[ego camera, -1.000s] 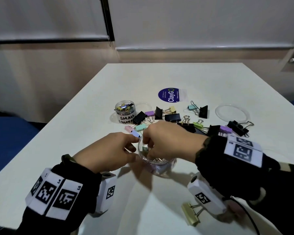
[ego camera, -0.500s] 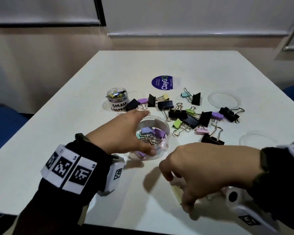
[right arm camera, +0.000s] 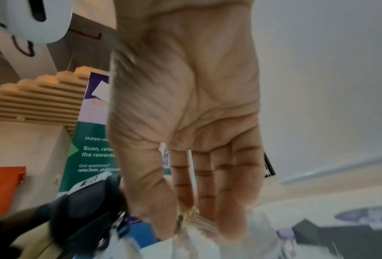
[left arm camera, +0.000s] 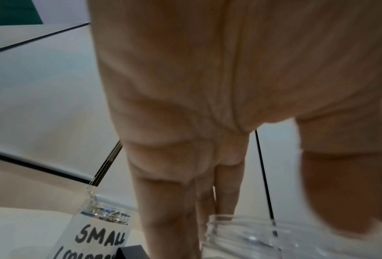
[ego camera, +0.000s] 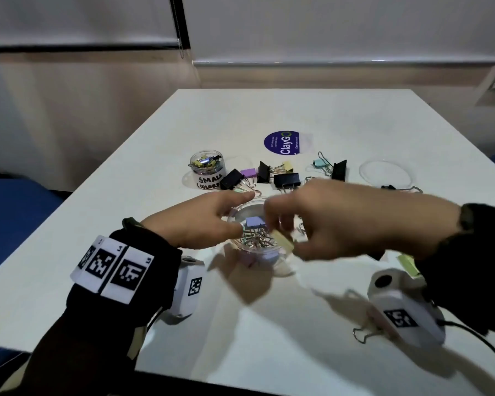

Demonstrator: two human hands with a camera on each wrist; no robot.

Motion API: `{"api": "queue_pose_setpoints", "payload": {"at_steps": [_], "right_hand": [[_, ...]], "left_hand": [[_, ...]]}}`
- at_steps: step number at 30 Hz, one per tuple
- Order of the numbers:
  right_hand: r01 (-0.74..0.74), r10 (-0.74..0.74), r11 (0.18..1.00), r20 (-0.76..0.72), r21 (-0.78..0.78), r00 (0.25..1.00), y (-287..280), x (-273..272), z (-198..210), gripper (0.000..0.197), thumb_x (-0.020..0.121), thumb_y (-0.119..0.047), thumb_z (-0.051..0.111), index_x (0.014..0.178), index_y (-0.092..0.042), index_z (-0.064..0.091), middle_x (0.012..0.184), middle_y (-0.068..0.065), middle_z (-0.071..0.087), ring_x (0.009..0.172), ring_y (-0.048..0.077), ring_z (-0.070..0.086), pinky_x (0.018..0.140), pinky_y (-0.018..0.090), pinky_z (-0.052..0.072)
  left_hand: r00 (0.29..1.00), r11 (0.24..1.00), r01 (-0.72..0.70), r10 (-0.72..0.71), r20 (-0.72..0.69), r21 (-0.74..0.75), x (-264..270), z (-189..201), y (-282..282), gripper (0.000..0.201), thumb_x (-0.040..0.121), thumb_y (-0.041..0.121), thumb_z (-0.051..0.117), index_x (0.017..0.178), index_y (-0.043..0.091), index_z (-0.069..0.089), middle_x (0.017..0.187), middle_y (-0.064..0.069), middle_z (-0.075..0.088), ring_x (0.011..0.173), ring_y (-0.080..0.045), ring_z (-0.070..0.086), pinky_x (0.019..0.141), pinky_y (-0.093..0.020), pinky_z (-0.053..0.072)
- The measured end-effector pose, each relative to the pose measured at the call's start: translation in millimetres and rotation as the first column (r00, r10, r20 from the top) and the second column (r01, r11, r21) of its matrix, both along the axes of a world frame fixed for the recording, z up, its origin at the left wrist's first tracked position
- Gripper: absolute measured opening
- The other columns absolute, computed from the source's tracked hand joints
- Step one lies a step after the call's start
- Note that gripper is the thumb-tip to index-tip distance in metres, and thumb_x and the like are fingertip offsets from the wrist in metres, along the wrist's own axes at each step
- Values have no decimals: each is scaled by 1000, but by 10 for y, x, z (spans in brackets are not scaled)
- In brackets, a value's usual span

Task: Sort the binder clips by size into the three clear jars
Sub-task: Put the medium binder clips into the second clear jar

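A clear jar (ego camera: 265,254) with several clips inside stands at the middle of the white table (ego camera: 126,195). My left hand (ego camera: 229,215) grips its left side, thumb near and fingers far; the rim (left arm camera: 240,226) shows by the fingers in the left wrist view. My right hand (ego camera: 286,232) pinches a pale yellow binder clip (ego camera: 282,242) over the jar's mouth, and that pinch (right arm camera: 185,210) also shows in the right wrist view. A smaller jar (ego camera: 207,170) labelled "SMALL" (left arm camera: 101,234) stands behind on the left with small clips in it.
Black and pastel clips (ego camera: 286,178) lie scattered behind the jar. A clear lid (ego camera: 386,172) lies at the back right, a round purple sticker (ego camera: 283,142) behind the clips. A green clip (ego camera: 409,264) and a pinkish clip (ego camera: 366,330) lie near my right wrist.
My right hand left the jar, dropped to the table's front, took the yellow clip and came back over the jar. The left hand stayed on the jar.
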State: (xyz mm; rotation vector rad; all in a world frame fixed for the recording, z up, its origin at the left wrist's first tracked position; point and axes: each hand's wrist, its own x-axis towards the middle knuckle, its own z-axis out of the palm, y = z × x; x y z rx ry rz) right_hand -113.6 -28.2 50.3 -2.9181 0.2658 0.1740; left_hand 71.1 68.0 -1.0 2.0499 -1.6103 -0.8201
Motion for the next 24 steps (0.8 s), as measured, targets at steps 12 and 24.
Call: {"api": "queue_pose_setpoints", "payload": {"at_steps": [12, 24], "right_hand": [[-141, 142, 990, -76, 20, 987, -94, 679, -338, 28, 84, -12, 60, 110, -20, 64, 93, -4, 60, 81, 14, 51, 65, 23, 41], [102, -111, 986, 69, 129, 991, -392, 154, -153, 25, 78, -10, 73, 95, -27, 69, 84, -14, 68, 65, -14, 53, 60, 13, 43]], "left_hand": [[986, 987, -158, 158, -53, 1, 13, 7, 28, 36, 92, 1, 39, 101, 32, 54, 102, -5, 67, 79, -11, 63, 61, -20, 53], [955, 988, -122, 142, 259, -94, -141, 33, -31, 39, 99, 19, 43, 138, 25, 49, 136, 2, 52, 119, -14, 50, 88, -18, 34]]}}
